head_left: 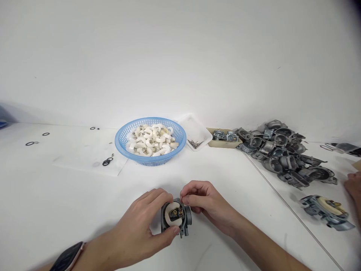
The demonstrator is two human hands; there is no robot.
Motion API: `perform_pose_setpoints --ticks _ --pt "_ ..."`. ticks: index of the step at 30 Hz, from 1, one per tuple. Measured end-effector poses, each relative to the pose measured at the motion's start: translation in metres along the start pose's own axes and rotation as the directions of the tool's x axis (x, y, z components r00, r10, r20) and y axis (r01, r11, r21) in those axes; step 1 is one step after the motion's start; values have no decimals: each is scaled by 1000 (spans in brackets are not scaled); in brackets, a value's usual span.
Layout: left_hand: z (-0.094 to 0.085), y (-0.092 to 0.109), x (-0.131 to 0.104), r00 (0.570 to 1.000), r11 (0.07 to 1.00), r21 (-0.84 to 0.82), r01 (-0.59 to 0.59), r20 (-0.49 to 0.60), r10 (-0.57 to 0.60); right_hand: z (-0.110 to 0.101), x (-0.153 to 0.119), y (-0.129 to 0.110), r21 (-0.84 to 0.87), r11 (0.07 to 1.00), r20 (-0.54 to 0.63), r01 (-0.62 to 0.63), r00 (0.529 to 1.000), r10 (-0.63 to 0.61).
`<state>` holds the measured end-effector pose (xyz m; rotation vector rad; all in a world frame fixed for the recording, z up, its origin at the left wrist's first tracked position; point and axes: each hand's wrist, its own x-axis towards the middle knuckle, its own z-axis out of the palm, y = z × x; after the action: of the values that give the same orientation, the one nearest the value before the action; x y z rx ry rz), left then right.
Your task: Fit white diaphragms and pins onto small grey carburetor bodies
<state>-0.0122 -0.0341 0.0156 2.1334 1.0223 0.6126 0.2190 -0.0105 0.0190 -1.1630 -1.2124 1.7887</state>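
A grey metal carburetor body (186, 215) with a white C-shaped float (170, 218) and brass parts in its open face is at the front middle of the table. My left hand (146, 218) grips it from the left, fingers at its top edge and thumb at the lower rim of the float. At its upper right edge is my right hand (201, 197), thumb and index finger pinched together; whatever lies between those fingertips is too small to make out.
Behind stands a blue basket (150, 162) of white floats, beside a white tray (199, 130) with thin pins and a beige box (224, 143). Carburetor bodies (282, 150) are heaped at the right. Another person's hand (354, 188) shows at the right edge. Black rings (107, 162) lie left.
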Motion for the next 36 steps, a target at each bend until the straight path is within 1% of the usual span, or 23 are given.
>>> perform_pose_setpoints --ticks 4,7,10,16,20,25,30,33,36 --pt "-3 5 1 1000 1000 -9 9 9 -9 1 0 -1 -27 1000 -14 -1 1000 0" --pt "-2 6 1 1000 1000 21 0 -9 0 1 0 -1 -27 1000 -10 8 1000 -8" --pt "-1 5 1 999 999 49 -11 -32 12 2 1 0 -23 1000 -13 8 1000 -8" --pt "1 0 0 1000 999 45 22 0 -22 2 2 3 -38 999 -20 2 1000 -3" --pt "2 -1 0 1000 999 43 9 0 -9 2 1 3 -84 995 -12 44 999 -45" --pt "3 -3 -1 1000 999 35 -20 -18 21 -1 0 3 -168 982 -33 82 996 -89" --pt "3 -5 -2 999 997 68 -22 -21 24 -5 -5 -5 -196 977 22 82 997 -79" --pt "3 -5 -3 999 996 74 -38 -18 40 -5 -9 -11 -242 965 48 97 995 -87" --pt "2 -5 -3 998 996 73 -61 -28 63 -5 -10 -11 -250 963 79 105 993 -88"
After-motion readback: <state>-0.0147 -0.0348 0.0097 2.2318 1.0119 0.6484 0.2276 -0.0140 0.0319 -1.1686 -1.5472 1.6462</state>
